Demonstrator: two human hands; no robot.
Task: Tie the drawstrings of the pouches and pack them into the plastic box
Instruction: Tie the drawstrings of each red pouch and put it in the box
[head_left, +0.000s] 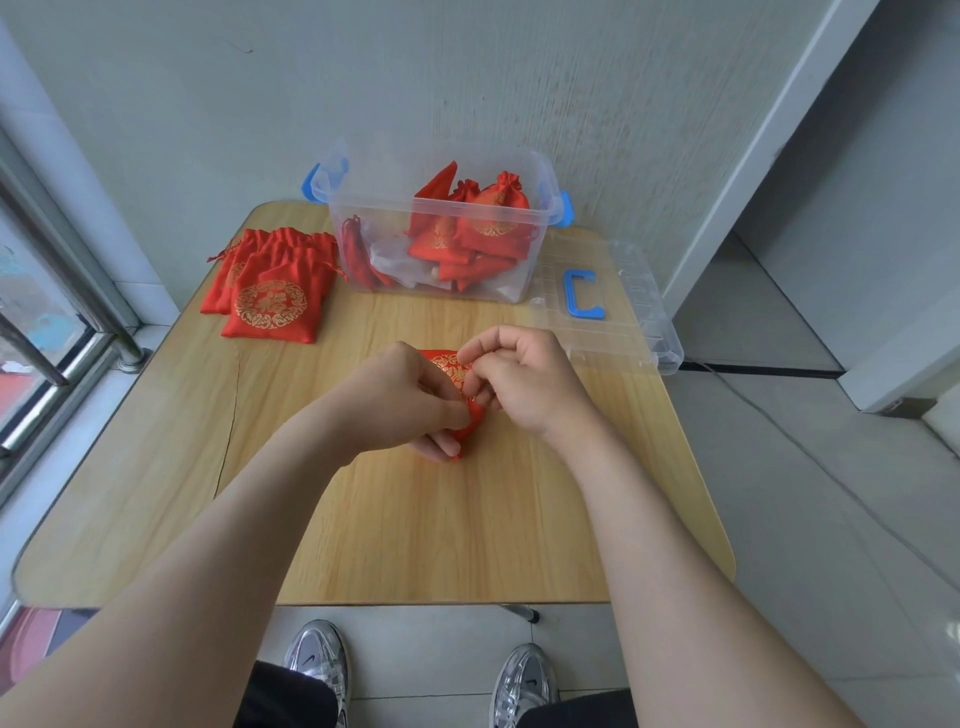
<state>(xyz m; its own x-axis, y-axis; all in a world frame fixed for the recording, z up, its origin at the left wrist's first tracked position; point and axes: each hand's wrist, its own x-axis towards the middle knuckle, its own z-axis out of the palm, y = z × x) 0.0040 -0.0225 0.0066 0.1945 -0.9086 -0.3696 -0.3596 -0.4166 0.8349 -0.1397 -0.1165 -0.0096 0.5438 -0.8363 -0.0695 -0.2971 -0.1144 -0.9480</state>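
Note:
A red pouch (451, 367) with gold print lies at the middle of the wooden table (374, 519), mostly hidden by both hands. My left hand (415, 402) grips its gathered neck from the left. My right hand (519, 384) pinches at the neck from the right, fingers curled; the drawstring itself is too small to make out. A clear plastic box (363, 208) with blue latches stands at the back of the table and holds several tied red pouches (488, 223). A stack of flat red pouches (272, 296) lies at the back left.
The box's clear lid (623, 322) with a blue handle lies on the table's right side, overhanging the edge. A window frame runs along the left, a wall stands behind the table, and my shoes show on the tiled floor below the front edge.

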